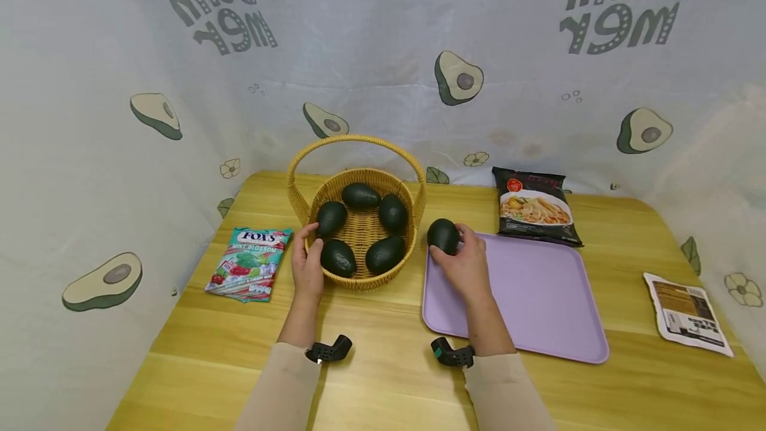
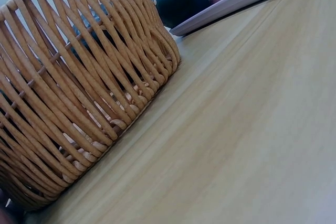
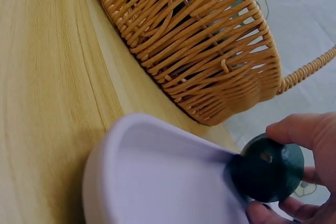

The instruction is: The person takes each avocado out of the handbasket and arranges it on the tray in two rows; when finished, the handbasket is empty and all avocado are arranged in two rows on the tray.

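Observation:
My right hand (image 1: 469, 265) grips a dark green avocado (image 1: 443, 237) between thumb and fingers at the back left corner of the lilac tray (image 1: 538, 291). In the right wrist view the avocado (image 3: 268, 168) overlaps the tray's rim. My left hand (image 1: 308, 265) holds the left rim of the yellow wicker basket (image 1: 359, 278), fingers and thumb curled at its edge. Several more avocados lie in a ring inside the basket, one of them (image 1: 338, 258) right beside the left thumb. The basket's handle (image 1: 358, 138) stands upright.
A FOX'S candy bag (image 1: 251, 263) lies left of the basket. Behind the tray is a black noodle packet (image 1: 534, 208). At the far right lies a white and brown packet (image 1: 688, 314). An avocado-print curtain (image 1: 383, 38) hangs behind the wooden table (image 1: 371, 364).

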`<state>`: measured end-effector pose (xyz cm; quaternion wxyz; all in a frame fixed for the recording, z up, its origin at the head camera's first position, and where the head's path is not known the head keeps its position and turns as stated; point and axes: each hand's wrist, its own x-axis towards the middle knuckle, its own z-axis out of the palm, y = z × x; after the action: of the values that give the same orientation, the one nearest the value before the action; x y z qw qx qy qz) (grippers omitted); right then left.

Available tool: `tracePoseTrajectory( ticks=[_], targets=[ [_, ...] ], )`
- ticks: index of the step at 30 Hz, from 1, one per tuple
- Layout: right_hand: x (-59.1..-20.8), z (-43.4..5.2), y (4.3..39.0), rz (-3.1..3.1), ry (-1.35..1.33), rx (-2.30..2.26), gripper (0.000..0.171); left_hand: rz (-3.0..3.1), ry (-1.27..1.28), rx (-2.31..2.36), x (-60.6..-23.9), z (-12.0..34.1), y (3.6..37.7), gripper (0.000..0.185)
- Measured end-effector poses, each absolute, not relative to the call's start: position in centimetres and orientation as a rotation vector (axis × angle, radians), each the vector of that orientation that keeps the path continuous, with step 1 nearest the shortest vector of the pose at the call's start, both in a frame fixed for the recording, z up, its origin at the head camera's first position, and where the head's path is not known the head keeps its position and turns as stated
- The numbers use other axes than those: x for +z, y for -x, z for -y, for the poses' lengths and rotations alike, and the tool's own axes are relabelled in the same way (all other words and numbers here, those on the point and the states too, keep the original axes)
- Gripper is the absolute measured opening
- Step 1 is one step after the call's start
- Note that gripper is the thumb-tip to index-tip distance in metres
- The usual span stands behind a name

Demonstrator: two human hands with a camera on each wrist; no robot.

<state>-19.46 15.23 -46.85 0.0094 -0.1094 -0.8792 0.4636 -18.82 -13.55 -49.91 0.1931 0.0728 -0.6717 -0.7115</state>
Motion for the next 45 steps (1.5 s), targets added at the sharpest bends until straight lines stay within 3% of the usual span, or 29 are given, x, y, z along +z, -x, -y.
tracePoseTrajectory(
  ticks=[13, 45],
  targets=[
    [-46.6, -15.6, 19.5, 2.787, 0.333, 1.453, 0.085, 1.867, -0.210, -2.015, -50.0, 13.5, 18.9, 0.037],
    [-44.9, -16.6, 18.7, 2.674, 0.276, 1.513, 0.075, 1.881, -0.203, -2.026, -50.1, 13.5, 18.6, 0.038]
  ],
)
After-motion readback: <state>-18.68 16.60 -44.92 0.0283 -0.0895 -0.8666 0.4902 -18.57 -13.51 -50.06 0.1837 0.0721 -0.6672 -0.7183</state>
